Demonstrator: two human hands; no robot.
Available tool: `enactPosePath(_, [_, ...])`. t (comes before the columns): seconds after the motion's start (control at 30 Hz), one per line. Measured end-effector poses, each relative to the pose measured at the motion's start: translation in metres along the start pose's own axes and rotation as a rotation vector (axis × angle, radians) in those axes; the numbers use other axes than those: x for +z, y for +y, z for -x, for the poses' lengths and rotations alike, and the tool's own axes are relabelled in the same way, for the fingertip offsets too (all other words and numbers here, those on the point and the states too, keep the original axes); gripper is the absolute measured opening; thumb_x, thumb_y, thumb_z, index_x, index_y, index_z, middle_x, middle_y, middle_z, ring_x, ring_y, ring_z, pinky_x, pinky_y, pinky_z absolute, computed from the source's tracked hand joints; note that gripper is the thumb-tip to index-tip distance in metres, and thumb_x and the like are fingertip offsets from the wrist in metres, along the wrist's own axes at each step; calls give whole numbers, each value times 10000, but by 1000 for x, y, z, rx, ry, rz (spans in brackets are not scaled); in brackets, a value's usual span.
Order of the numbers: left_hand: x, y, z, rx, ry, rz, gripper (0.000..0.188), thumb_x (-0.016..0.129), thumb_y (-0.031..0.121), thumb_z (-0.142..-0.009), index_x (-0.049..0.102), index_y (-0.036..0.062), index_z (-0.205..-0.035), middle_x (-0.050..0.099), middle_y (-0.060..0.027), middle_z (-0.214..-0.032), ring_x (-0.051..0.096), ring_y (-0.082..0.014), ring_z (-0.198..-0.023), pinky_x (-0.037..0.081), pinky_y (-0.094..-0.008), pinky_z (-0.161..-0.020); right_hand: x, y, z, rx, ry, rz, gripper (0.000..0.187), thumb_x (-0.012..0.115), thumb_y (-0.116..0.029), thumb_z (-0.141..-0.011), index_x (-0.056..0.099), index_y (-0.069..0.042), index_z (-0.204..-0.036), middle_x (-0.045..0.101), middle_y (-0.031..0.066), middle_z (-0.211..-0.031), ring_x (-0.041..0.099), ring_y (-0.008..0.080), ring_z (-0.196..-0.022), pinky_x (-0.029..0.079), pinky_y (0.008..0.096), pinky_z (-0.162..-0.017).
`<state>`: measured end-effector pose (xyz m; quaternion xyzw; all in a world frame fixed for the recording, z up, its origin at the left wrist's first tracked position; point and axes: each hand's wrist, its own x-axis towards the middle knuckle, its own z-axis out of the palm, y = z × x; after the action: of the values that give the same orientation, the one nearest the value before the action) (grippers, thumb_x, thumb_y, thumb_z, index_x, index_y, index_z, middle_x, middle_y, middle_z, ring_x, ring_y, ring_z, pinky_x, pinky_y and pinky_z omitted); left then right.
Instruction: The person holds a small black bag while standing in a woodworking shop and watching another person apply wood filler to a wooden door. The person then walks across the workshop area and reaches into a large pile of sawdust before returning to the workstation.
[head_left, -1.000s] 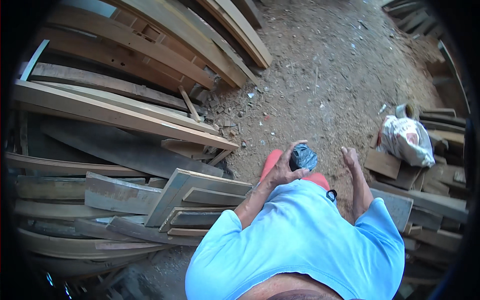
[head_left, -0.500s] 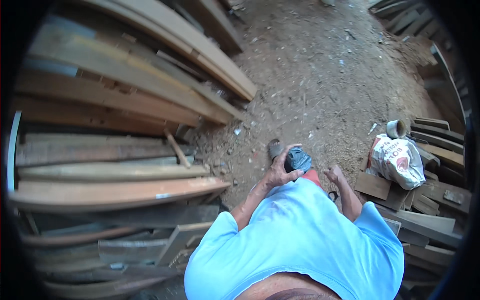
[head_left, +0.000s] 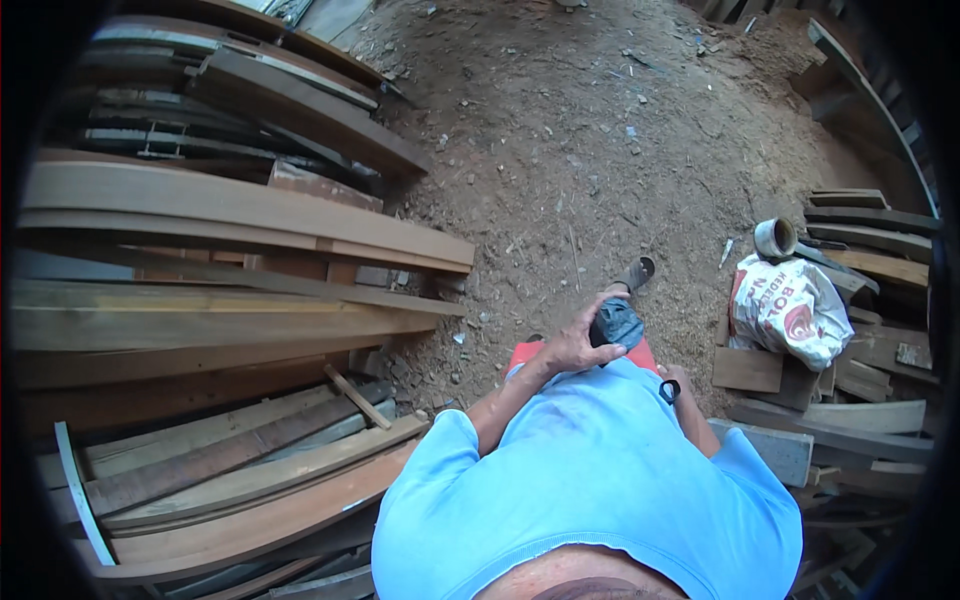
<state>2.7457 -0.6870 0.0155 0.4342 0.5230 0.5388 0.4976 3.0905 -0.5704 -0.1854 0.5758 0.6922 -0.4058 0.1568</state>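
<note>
In front of my blue shirt, my left hand (head_left: 577,342) is wrapped around a dark, crinkled bundle (head_left: 619,323), its thumb and fingers spread along the sides. It looks like dark plastic, but its contents do not show. My right hand (head_left: 678,376) hangs low beside my red shorts (head_left: 641,354). Its fingers are curled in, and nothing shows in them. Next to that wrist is a black loop (head_left: 669,391); whether it is worn I cannot tell. Just beyond the bundle one foot in a dark sandal (head_left: 637,274) is on the ground.
Long timber planks (head_left: 250,215) are stacked on my left, their ends reaching toward the dirt floor (head_left: 520,190). To the right, a white printed sack (head_left: 790,310) and a round tub (head_left: 775,238) rest by more boards (head_left: 870,415). A curved panel (head_left: 870,110) leans farther off.
The view has turned, and the plank ends at left have shifted. My left hand still holds the bundle. My right hand has dropped closer to my body, and a foot has swung forward.
</note>
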Motion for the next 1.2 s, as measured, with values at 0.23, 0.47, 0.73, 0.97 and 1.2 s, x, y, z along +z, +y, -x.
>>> enactPosePath(0.23, [7, 35, -165, -34, -1, 49, 870, 826, 270, -759, 377, 112, -1487, 561, -113, -1299, 539, -217, -1237, 400, -373, -1095, -83, 0, -182, -162, -25, -15, 377, 631, -310, -864, 671, 63, -833, 652, 233, -744, 650, 256, -707, 481, 472, -669])
enactPosePath(0.47, [24, 58, -267, 43, 175, 0, 866, 819, 383, -730, 421, 115, -1451, 597, -136, -1227, 597, -263, -1164, 454, -405, -1034, -220, -22, -308, -295, 24, -167, 200, 592, -162, -766, 664, -1, -671, 628, 130, -613, 614, 224, -584, 484, 413, -563])
enactPosePath(0.73, [13, 43, -271, -62, 230, -11, 871, 821, 342, -731, 413, 84, -1456, 608, -120, -1251, 608, -240, -1169, 448, -394, -1050, -239, -69, -318, -206, -127, 120, 169, 528, -66, -747, 551, -52, -580, 482, 14, -523, 497, 146, -486, 404, 352, -445])
enactPosePath(0.97, [-23, 45, -241, -109, 270, 148, 839, 813, 240, -757, 396, 85, -1469, 557, -115, -1301, 558, -213, -1216, 420, -373, -1075, -147, -98, -309, -379, -157, 22, 151, 593, -111, -747, 681, 10, -771, 674, 141, -701, 627, 229, -616, 500, 392, -592])
enactPosePath(1.2, [-75, 24, -167, -53, 336, 2, 876, 820, 274, -722, 405, 101, -1474, 556, -113, -1255, 554, -227, -1191, 420, -378, -1061, -134, -184, -296, -236, -206, 206, 209, 641, -218, -779, 735, -36, -822, 688, 153, -709, 670, 217, -694, 510, 397, -629])
